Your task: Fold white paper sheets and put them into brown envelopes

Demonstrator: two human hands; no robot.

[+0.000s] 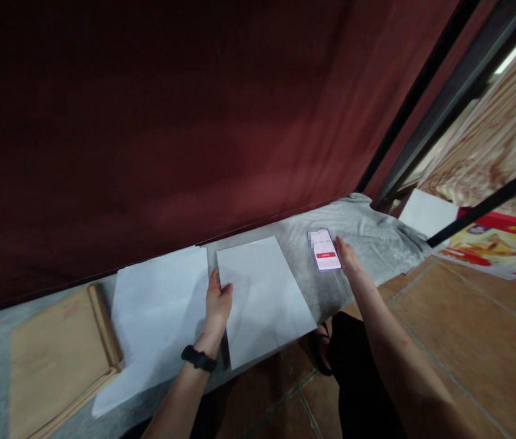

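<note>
My left hand, with a black band on its wrist, is over the gap between two lots of white paper. Its thumb and forefinger are apart and I see nothing between them. On its left lies a spread of white sheets, and on its right a neater stack of white paper. My right hand is at the right edge of a lit phone, fingers stretched out. The phone shows a timer-like screen with a red button. Whether those fingers touch it is hard to tell.
Brown paper envelopes lie stacked at the left. A grey cloth covers the long ledge, with a dark red panel rising behind. Dark metal bars and a printed red-and-yellow sheet are at the right, above tiled floor.
</note>
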